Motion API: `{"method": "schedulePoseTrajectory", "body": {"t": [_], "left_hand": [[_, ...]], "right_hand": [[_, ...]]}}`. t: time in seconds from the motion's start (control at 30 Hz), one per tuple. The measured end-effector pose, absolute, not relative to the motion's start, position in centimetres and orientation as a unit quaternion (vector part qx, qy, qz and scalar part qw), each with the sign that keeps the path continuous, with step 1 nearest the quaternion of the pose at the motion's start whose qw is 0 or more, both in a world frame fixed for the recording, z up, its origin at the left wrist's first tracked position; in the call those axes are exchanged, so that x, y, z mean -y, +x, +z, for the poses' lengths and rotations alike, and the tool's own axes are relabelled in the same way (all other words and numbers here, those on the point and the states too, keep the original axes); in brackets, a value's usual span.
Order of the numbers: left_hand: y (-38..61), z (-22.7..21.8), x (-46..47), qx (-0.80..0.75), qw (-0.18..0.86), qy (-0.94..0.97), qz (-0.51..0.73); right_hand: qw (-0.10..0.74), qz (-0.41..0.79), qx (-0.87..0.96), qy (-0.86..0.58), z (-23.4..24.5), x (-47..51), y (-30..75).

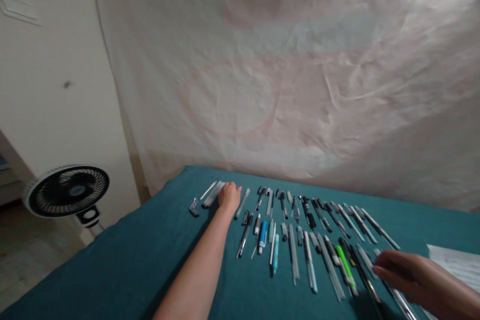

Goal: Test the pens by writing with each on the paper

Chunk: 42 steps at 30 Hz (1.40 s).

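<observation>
teal cloth (142, 240), left hand (230, 196) beside the clear barrels (212, 195)

two rough rows of pens (293, 255) cross the cloth before you. your right hand (408, 267), fingers loosely curled, hangs by the front row's right end, well apart from the barrels; whether it pinches anything, cannot tell. your left is far nearer, at the back row's left end; fingertips hidden, grip cannot be told. barrels lie just left of it, long axis slanting away and rightward. smallest: a dark-and-clear piece (193, 208), left of them.

One head-worn camera faces forward and down — over the green tabletop (146, 247), toward the pale sheet (300, 75).
</observation>
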State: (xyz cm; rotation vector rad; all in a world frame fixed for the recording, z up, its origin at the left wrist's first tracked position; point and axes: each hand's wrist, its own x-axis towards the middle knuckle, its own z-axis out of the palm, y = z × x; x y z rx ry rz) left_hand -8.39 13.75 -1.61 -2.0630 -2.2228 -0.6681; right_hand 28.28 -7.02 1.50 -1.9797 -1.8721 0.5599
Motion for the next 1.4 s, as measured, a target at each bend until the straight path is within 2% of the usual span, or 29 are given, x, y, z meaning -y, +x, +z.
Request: {"method": "schedulePoseTrajectory", "body": {"t": [0.1, 0.37, 0.53, 0.77, 0.93, 1.1, 1.27, 1.4], "left_hand": [[-7.1, -2.1, -13.7, 0.710, -0.013, -0.672, -0.213], [-6.9, -2.0, -13.9, 0.695, -0.134, -0.664, -0.243], [-7.1, -0.7, -14.0, 0.640, -0.269, -0.652, -0.304], [-4.1, 0.7, -10.0, 0.480, -0.428, -0.656, -0.395], [-3.6, 1.4, -8.0, 0.421, -0.493, -0.638, -0.416], [-3.9, 1.7, -6.5, 0.404, -0.552, -0.603, -0.411], [-2.7, 2.7, -3.8, 0.374, -0.669, -0.521, -0.376], [-1.0, 3.3, -2.7, 0.407, -0.658, -0.509, -0.378]], "right_hand": [[0.121, 0.247, 0.692, -0.667, 1.9, 6.7, 26.6], [0.139, 0.250, 0.756, -0.589, 4.0, 3.4, 21.0], [0.203, 0.362, 0.740, -0.529, 5.6, -0.5, 17.0], [0.392, 0.503, 0.587, -0.498, 3.6, -6.9, 11.9], [0.493, 0.501, 0.533, -0.472, 2.6, -7.7, 9.7], [0.490, 0.511, 0.534, -0.462, 2.8, -5.8, 9.4], [0.493, 0.493, 0.534, -0.478, 3.6, -3.7, 10.2], [0.521, 0.465, 0.533, -0.478, 3.8, -3.4, 11.3]]}}
